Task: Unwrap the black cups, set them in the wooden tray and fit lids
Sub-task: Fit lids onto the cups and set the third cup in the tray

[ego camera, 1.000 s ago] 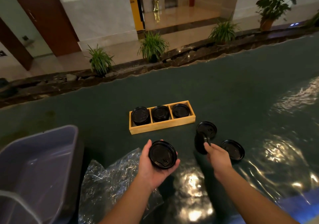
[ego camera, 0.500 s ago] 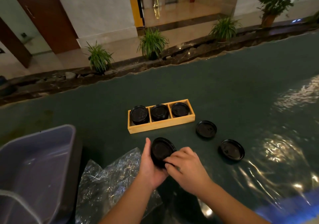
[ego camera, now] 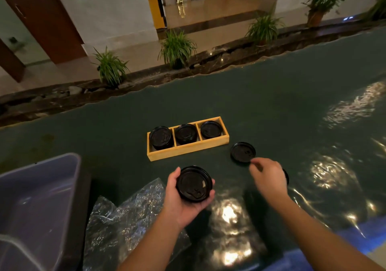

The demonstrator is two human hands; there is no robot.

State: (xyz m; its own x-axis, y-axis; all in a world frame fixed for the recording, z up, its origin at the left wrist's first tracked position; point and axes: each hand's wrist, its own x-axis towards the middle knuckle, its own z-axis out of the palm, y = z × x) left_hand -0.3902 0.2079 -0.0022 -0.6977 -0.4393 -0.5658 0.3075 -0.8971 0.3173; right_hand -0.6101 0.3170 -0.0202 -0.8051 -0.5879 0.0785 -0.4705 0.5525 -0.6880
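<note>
A wooden tray (ego camera: pixel 183 153) with three compartments stands on the dark green table, and each compartment holds a black cup with a lid on it (ego camera: pixel 161 137). My left hand (ego camera: pixel 183 199) holds a lidded black cup (ego camera: pixel 194 184) from below and from the side, above the near table. My right hand (ego camera: pixel 269 175) hovers empty, fingers loosely curled, just short of a loose black lid (ego camera: pixel 243 152) lying to the right of the tray. Another black lid (ego camera: pixel 286 176) lies mostly hidden behind my right hand.
Crumpled clear plastic wrap (ego camera: pixel 125 222) lies near the table's front edge, left of my left arm. A grey plastic bin (ego camera: pixel 41 197) stands at the near left. Potted plants (ego camera: pixel 109 67) line a stone ledge beyond the table's far edge.
My right hand has left the cup in my left hand and moved right, toward the loose lid beside the tray. The left hand still holds the lidded cup.
</note>
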